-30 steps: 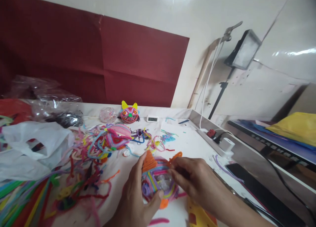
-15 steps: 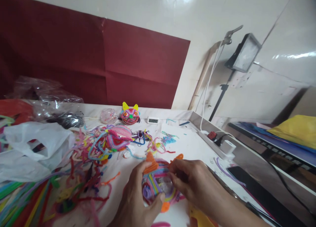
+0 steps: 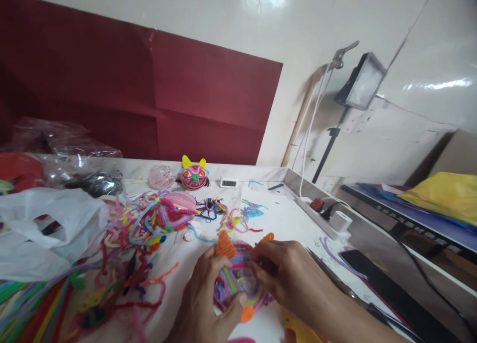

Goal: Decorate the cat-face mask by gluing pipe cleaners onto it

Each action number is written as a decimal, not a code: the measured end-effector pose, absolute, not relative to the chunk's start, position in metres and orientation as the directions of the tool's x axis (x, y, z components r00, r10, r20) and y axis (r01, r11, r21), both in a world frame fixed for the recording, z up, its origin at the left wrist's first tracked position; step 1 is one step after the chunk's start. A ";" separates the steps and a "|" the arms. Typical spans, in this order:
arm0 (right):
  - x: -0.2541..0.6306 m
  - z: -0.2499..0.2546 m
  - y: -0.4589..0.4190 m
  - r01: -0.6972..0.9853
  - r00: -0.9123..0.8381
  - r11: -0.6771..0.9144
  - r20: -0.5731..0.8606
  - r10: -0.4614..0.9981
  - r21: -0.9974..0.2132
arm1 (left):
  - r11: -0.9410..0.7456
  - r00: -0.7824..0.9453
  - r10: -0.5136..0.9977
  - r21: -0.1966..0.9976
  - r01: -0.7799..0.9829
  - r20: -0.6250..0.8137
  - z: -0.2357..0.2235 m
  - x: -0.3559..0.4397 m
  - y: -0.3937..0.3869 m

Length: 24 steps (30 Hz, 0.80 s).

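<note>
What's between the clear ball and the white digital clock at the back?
A yellow-eared craft sits between the clear ball and the clock, in the head view.

Both hands (image 3: 208, 297) (image 3: 282, 271) partly hide the striped craft (image 3: 235, 278).

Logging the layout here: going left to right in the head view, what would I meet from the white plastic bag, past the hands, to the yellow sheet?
White plastic bag, left hand, multicoloured craft piece, right hand, white plug, yellow sheet.

Across from me, a creased maroon sheet (image 3: 208, 97) covers part of the glossy off-white wall (image 3: 208, 12), left of a floodlight (image 3: 367, 82).
</note>
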State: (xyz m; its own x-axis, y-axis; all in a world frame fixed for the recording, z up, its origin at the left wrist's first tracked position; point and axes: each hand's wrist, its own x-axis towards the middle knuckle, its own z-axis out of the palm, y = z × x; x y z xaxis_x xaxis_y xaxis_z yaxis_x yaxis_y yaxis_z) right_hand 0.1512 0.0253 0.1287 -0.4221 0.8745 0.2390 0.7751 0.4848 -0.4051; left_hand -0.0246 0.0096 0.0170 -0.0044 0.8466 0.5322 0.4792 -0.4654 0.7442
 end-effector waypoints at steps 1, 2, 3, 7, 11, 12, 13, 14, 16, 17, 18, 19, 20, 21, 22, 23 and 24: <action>0.151 0.128 0.026 0.775 -0.421 0.483 0.236 0.876 -0.408 | -0.471 0.007 0.841 0.728 0.498 0.540 0.017 -0.026 0.010; 0.151 0.128 0.026 0.774 -0.421 0.483 0.236 0.876 -0.410 | -0.478 0.019 0.835 0.709 0.519 0.549 0.017 -0.027 0.011; 0.151 0.127 0.026 0.772 -0.422 0.485 0.240 0.874 -0.411 | -0.488 0.041 0.829 0.686 0.540 0.557 0.017 -0.029 0.012; 0.151 0.125 0.027 0.777 -0.411 0.481 0.252 0.876 -0.406 | -0.546 0.156 0.795 0.578 0.607 0.587 0.018 -0.036 0.016; 0.149 0.125 0.026 0.800 -0.381 0.441 0.223 0.897 -0.407 | -0.573 0.195 0.777 0.543 0.614 0.599 0.020 -0.039 0.018; 0.148 0.125 0.026 0.802 -0.377 0.434 0.215 0.901 -0.411 | -0.575 0.197 0.776 0.543 0.612 0.600 0.020 -0.039 0.017; 0.148 0.125 0.026 0.804 -0.374 0.427 0.207 0.904 -0.414 | -0.575 0.198 0.776 0.543 0.611 0.599 0.020 -0.039 0.017; 0.148 0.125 0.026 0.806 -0.371 0.421 0.199 0.907 -0.416 | -0.572 0.193 0.777 0.546 0.612 0.599 0.020 -0.039 0.017; 0.147 0.125 0.026 0.812 -0.364 0.409 0.187 0.912 -0.416 | -0.568 0.187 0.778 0.544 0.618 0.599 0.019 -0.039 0.016; 0.147 0.125 0.027 0.815 -0.360 0.405 0.186 0.914 -0.414 | -0.566 0.183 0.776 0.540 0.622 0.603 0.019 -0.039 0.016; 0.147 0.124 0.027 0.819 -0.356 0.400 0.183 0.916 -0.412 | -0.569 0.184 0.772 0.534 0.625 0.608 0.019 -0.039 0.017; 0.146 0.124 0.027 0.823 -0.353 0.396 0.181 0.918 -0.408 | -0.574 0.187 0.767 0.526 0.628 0.614 0.019 -0.039 0.017; 0.146 0.124 0.028 0.828 -0.348 0.391 0.177 0.920 -0.403 | -0.582 0.191 0.758 0.514 0.630 0.624 0.019 -0.039 0.017; 0.146 0.124 0.028 0.832 -0.345 0.386 0.172 0.923 -0.400 | -0.590 0.196 0.748 0.501 0.633 0.634 0.019 -0.040 0.017; 0.145 0.125 0.028 0.836 -0.340 0.377 0.164 0.926 -0.398 | -0.597 0.198 0.739 0.489 0.636 0.644 0.019 -0.040 0.017; 0.145 0.125 0.027 0.842 -0.332 0.365 0.153 0.931 -0.398 | -0.604 0.204 0.731 0.477 0.638 0.652 0.020 -0.040 0.018; 0.144 0.125 0.027 0.848 -0.321 0.353 0.146 0.936 -0.396 | -0.611 0.210 0.723 0.467 0.639 0.658 0.020 -0.040 0.018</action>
State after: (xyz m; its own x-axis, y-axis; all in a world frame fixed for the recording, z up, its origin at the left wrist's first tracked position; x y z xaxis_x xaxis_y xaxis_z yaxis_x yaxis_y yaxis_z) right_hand 0.1443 0.0271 0.1253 -0.3209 0.9358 0.1459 0.8477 0.3525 -0.3964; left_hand -0.0403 0.0177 0.0198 0.2103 0.7232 0.6578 0.6392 -0.6108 0.4672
